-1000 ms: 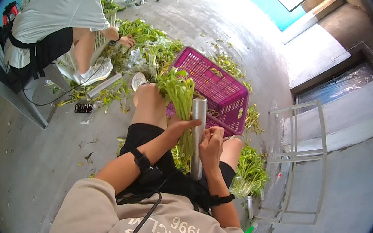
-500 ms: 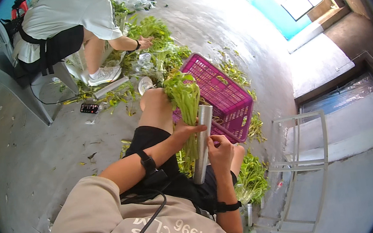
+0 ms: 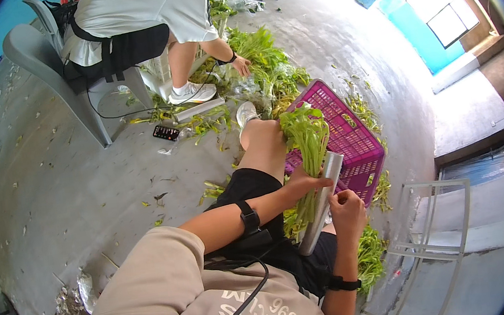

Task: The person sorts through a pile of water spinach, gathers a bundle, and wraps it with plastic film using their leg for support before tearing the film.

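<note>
L hand (image 3: 303, 183) — grips greens bunch (image 3: 310, 141), in front of crate's (image 3: 364, 150) near-left edge | R hand (image 3: 348, 210) — narrow pinch beside silver roll (image 3: 319, 215), contents can't tell | Status: bunch gathered, no tie vis.; loose greens (image 3: 261, 49) left on flr (image 3: 98, 183).

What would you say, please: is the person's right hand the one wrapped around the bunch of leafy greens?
No, the left hand is around the leafy greens, while the right hand is beside the silvery cylinder.

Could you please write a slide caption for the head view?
Left hand holding a leafy green bunch alongside a silver roll, right hand at the roll's side, purple crate beyond.
</note>
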Action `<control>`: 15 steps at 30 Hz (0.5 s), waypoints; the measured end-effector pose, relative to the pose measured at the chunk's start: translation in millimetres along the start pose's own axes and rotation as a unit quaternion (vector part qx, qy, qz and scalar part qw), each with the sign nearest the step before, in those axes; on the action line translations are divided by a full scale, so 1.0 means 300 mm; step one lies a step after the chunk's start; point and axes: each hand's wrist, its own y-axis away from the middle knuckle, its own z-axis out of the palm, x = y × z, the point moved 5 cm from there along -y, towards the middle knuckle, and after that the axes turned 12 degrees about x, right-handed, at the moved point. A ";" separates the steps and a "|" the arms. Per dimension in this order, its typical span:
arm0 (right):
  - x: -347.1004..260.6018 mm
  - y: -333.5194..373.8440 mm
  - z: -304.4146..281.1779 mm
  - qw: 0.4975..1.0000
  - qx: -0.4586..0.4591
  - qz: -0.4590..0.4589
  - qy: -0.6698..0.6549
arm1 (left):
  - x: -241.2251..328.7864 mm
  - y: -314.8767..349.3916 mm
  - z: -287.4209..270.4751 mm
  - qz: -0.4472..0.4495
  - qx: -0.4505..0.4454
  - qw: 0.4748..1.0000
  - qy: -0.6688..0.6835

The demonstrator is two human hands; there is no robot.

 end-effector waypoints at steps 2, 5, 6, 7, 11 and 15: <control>0.021 0.003 0.006 0.998 0.003 0.006 -0.058 | -0.002 0.001 0.007 0.002 -0.001 1.000 -0.002; -0.018 0.027 -0.012 0.991 -0.013 0.008 -0.132 | 0.006 0.001 -0.004 -0.017 0.007 1.000 -0.009; -0.041 0.036 -0.018 0.989 -0.030 0.004 -0.147 | 0.009 0.002 -0.010 -0.018 0.007 1.000 -0.009; -0.008 0.037 0.014 0.989 -0.030 0.004 -0.146 | 0.010 0.003 -0.018 -0.021 0.014 1.000 -0.018; 0.168 0.046 0.205 0.919 -0.066 0.073 -0.382 | 0.001 0.011 -0.007 -0.024 -0.002 1.000 -0.007; 0.163 0.138 0.311 0.826 -0.146 0.112 -0.532 | 0.018 0.026 -0.002 -0.013 -0.006 1.000 0.005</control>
